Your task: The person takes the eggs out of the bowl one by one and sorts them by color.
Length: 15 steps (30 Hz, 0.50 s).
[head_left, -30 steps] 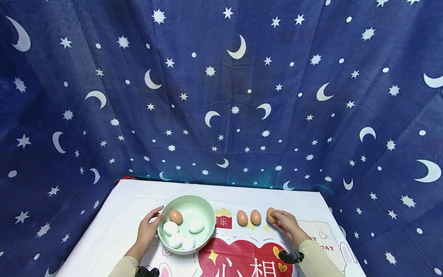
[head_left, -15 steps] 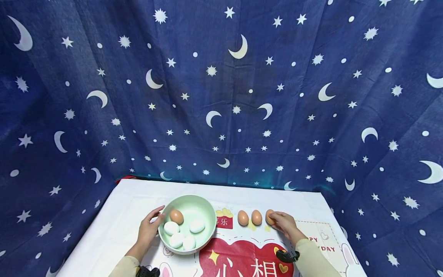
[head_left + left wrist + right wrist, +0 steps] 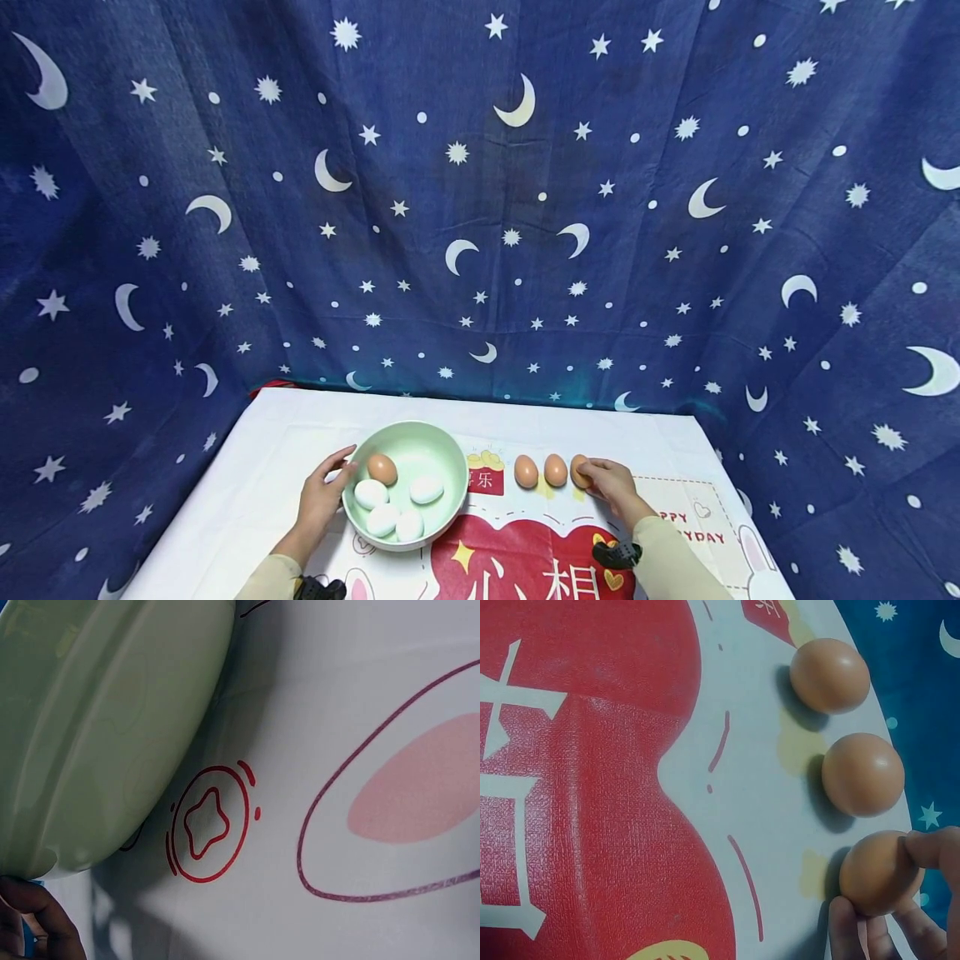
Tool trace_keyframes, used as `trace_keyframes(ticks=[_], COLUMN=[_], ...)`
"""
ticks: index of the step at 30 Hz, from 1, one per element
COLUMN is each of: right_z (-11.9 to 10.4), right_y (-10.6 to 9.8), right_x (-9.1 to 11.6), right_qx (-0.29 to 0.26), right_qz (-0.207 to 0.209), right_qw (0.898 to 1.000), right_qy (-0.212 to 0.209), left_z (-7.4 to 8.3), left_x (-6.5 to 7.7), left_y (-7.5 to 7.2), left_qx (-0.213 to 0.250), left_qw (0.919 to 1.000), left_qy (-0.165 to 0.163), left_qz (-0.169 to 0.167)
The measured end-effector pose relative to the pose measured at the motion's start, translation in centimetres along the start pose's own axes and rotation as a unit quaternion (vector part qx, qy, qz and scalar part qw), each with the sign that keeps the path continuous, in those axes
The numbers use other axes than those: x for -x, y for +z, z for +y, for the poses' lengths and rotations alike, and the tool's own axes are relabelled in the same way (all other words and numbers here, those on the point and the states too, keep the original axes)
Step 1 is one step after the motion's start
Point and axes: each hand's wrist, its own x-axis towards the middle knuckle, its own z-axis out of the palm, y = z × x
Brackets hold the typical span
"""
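Observation:
A pale green bowl (image 3: 448, 500) sits on the left part of the table, with a brown egg (image 3: 382, 470) and several white eggs (image 3: 426, 489) inside. My left hand (image 3: 322, 500) holds the bowl's left side, fingertips right at the rim; the left wrist view shows curled fingers (image 3: 45, 915) against the bowl's edge (image 3: 112, 742). To the right, three brown eggs stand in a row. My right hand (image 3: 617, 487) pinches the rightmost egg (image 3: 877, 874) between thumb and fingers. The middle egg (image 3: 862, 775) and the left egg (image 3: 830, 676) are untouched.
A white tablecloth (image 3: 300, 417) printed with a red heart shape (image 3: 517, 550), lettering and rabbits covers the table. A dark blue curtain (image 3: 420, 208) with moons and stars surrounds it on the back and sides.
My right hand has moved a little left with the rightmost brown egg, bringing it nearer the middle egg. The left hand and the bowl have stayed put.

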Motion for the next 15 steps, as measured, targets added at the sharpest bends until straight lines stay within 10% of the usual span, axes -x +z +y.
trace_keyframes(ticks=[15], right_z=[-0.07], right_y=[0.07], right_x=[-0.23], right_qx=[0.024], right_qz=[-0.001], right_qw=[1.000], right_qy=[0.008], left_z=[-0.12], left_x=[-0.20], left_y=[0.13], left_qx=[0.012], left_qw=[0.9999], left_qy=[-0.005], left_qz=[0.000])
